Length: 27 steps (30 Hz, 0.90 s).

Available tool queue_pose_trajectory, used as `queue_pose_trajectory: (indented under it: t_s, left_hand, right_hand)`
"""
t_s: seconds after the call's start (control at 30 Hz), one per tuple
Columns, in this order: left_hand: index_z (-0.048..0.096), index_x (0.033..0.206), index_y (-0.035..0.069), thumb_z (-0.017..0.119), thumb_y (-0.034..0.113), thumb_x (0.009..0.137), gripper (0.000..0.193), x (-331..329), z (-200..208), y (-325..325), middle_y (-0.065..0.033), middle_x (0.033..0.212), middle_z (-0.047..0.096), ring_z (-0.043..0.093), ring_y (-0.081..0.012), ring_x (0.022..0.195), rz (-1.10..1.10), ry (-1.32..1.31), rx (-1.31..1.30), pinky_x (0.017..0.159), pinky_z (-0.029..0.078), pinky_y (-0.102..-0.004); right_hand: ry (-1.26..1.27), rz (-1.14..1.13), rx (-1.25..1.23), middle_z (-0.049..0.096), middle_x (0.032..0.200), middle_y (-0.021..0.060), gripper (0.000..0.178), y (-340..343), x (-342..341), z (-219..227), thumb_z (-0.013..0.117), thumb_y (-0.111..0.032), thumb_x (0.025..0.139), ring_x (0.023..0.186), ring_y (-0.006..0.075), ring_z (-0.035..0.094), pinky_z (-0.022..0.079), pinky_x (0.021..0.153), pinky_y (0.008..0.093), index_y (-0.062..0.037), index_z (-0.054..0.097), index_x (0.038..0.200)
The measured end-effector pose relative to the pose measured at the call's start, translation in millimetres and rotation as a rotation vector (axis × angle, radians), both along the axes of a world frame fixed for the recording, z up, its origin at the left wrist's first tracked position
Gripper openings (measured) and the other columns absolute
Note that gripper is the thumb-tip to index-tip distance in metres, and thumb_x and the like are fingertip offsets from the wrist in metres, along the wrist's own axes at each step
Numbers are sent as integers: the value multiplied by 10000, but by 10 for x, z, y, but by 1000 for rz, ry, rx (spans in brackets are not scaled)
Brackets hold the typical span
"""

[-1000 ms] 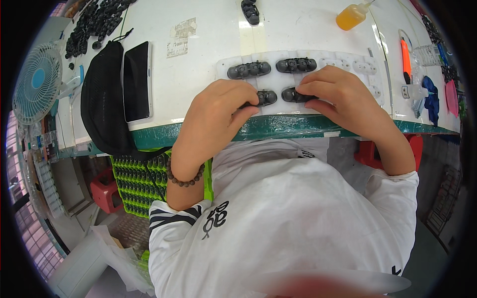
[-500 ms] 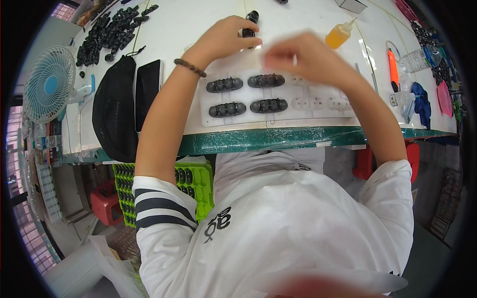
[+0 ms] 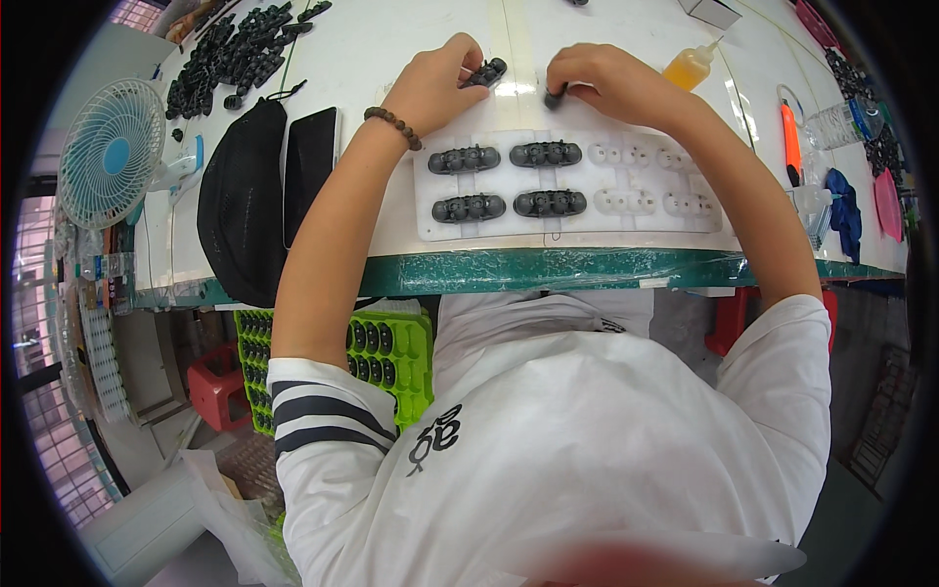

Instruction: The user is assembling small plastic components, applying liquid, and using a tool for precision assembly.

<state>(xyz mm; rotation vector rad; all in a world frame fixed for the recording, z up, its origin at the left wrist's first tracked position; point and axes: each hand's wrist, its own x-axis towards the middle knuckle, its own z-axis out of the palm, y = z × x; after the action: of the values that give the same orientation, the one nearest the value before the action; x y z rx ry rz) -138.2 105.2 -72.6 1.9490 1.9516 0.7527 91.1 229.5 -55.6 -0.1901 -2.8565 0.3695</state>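
My left hand (image 3: 439,83), with a beaded bracelet on its wrist, is closed on a black oblong plastic part (image 3: 486,72) beyond the tray. To its right, my right hand (image 3: 608,82) pinches a small dark piece (image 3: 556,97) just above the table; most of that piece is hidden by the fingers. Nearer to me lies a white tray (image 3: 572,226) with shaped recesses. Several black oblong parts (image 3: 546,154) fill its left recesses, while the recesses on its right (image 3: 624,202) hold no black parts.
A heap of black parts (image 3: 235,61) lies far left. Nearer are a black pouch (image 3: 240,201) and a dark phone (image 3: 311,161). A bottle of yellow liquid (image 3: 689,68) lies beyond my right hand. An orange-handled tool (image 3: 790,142) is at right, a fan (image 3: 113,155) at left.
My right hand has moved away from the left and up to the right, and now pinches a small dark piece. The part in my left hand has tilted from upright to slanting.
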Motion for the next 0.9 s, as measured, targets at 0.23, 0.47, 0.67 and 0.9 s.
queue_pose_trajectory:
  t_s: [0.23,0.47,0.67,0.9]
  left_hand:
    - [568,1117,50,712,150,811,353,74,31,27,-159,1045,697,680,-295,982,-43,70,-15,866,543,-367]
    - [576,1160,62,713,181,814,391,153,95,97,-171,1036,704,682,-301,971,-23,128,-60,866,546,-374]
    - [580,1161,52,741,153,827,384,287,275,-96,-135,1052,690,673,-216,937,-25,17,-31,824,556,-305]
    - [590,1093,41,741,86,796,336,1068,717,-302,-117,964,701,690,-214,903,-371,-59,35,769,552,-303]
  right_hand:
    - [-25,-219,-247,693,1038,117,172,75,321,84,609,-16,872,952,259,657,524,858,335,-23,662,1035]
    - [-104,-278,-50,631,1088,116,246,-157,38,47,648,-120,872,895,257,646,517,826,365,-28,677,1098]
    - [-337,-126,-118,605,1162,88,338,10,247,267,667,65,761,939,249,638,528,822,346,-22,685,1088]
    - [-177,-42,-75,637,1021,68,225,-68,285,143,722,-42,741,1027,289,602,496,859,405,-50,655,956]
